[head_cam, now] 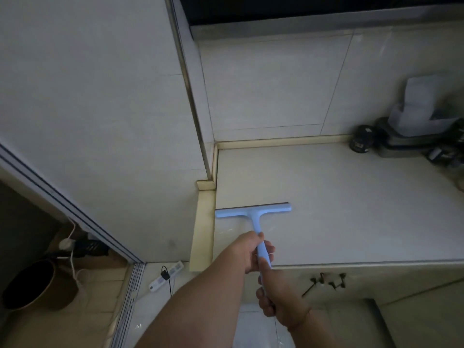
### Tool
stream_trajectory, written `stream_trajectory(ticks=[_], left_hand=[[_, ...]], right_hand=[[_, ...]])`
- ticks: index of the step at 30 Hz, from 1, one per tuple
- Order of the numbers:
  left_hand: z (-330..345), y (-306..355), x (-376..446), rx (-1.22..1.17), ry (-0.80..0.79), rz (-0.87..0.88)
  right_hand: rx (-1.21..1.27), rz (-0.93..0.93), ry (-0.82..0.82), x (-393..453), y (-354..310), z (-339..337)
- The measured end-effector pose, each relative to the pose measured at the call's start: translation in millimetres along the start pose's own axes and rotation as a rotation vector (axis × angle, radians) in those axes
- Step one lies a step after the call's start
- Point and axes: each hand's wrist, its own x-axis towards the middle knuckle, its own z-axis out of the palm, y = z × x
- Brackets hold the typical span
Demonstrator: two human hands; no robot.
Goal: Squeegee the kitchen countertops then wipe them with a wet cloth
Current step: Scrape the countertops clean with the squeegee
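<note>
A light blue squeegee [253, 213] lies with its blade flat on the pale countertop [351, 197], close to the counter's left rim. Both hands are on its handle. My left hand [251, 252] grips the upper part of the handle just over the counter's front edge. My right hand [276, 295] grips the handle's lower end, below and in front of that edge. No cloth is in view.
Dark jars and a grey holder with a plastic container [411, 126] stand at the counter's back right. A raised cream lip [203, 222] borders the counter's left side. On the floor lie a power strip [165, 275] and a dark round bin [37, 285].
</note>
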Motion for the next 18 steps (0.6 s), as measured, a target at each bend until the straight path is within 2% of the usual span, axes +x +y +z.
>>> stream_trajectory(ticks=[12,18], left_hand=[[-2,-22,-15,0.012,0.061,0.001],[-7,-47,-16,0.020,0.038,-0.029]], right_hand=[[-0.013,-0.048,0.029,-13,24,7],[-0.037,-0.059,0.058,-27,47,1]])
